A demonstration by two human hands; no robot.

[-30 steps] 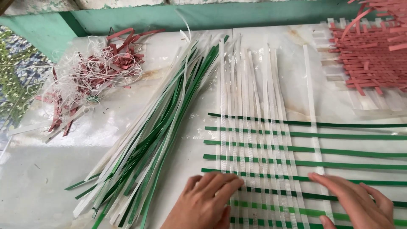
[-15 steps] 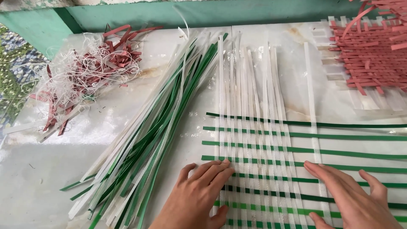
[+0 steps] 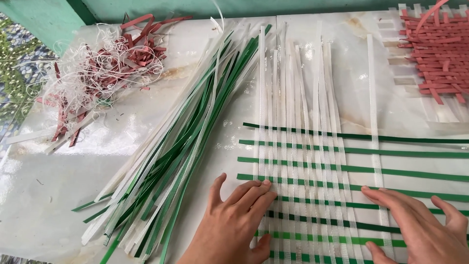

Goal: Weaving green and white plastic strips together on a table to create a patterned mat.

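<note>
the white strips (image 3: 293, 146) look like thin plastic strapping, semi-translucent with a fine embossed grid texture. the green strips (image 3: 371, 168) woven across them are smooth plastic with a slight sheen, as is the loose bundle of strips (image 3: 171, 151). the tabletop (image 3: 63, 181) is glossy polished stone, probably marble, with rusty stains. the scrap heap (image 3: 97, 68) mixes matt reddish plastic offcuts with curly white shavings. the red woven mat (image 3: 439, 44) appears matt and ribbed.
</note>
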